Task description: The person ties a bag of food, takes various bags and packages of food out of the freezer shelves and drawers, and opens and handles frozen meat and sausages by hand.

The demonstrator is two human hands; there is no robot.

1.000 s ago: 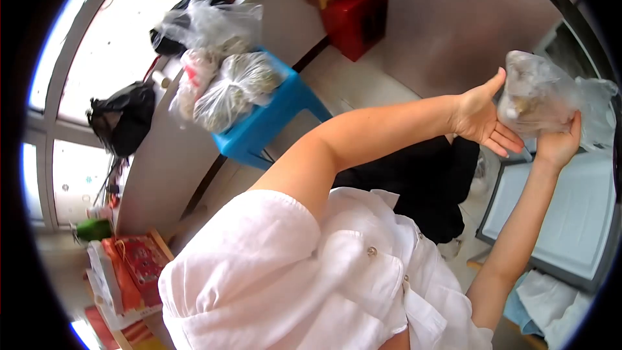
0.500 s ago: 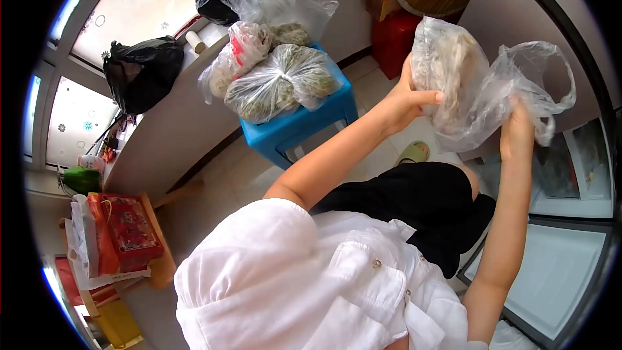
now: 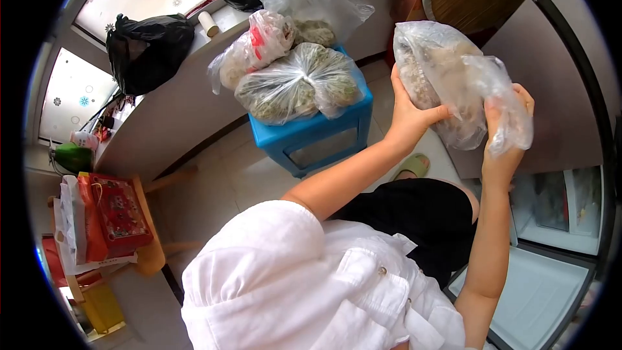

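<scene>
A clear plastic bag (image 3: 424,84) with pale, lumpy contents hangs in front of me, held between both hands. My left hand (image 3: 413,113) clasps its left side, thumb across the front and fingers partly hidden behind it. On the right, my right hand (image 3: 506,129) has its fingers closed on the bag's loose, crumpled end (image 3: 495,78). What the bag contains is blurred by the plastic.
A blue stool (image 3: 311,139) bears a tied bag of greenish contents (image 3: 301,87) and a white-and-red bag (image 3: 259,45). Black bags (image 3: 149,52) lie along the sill. An open refrigerator (image 3: 557,204) is at right; red boxes (image 3: 120,214) stand at left.
The bag and both hands have come left within the view and closer together. The loose end, spread out in a loop before, is now gathered near the bag's body.
</scene>
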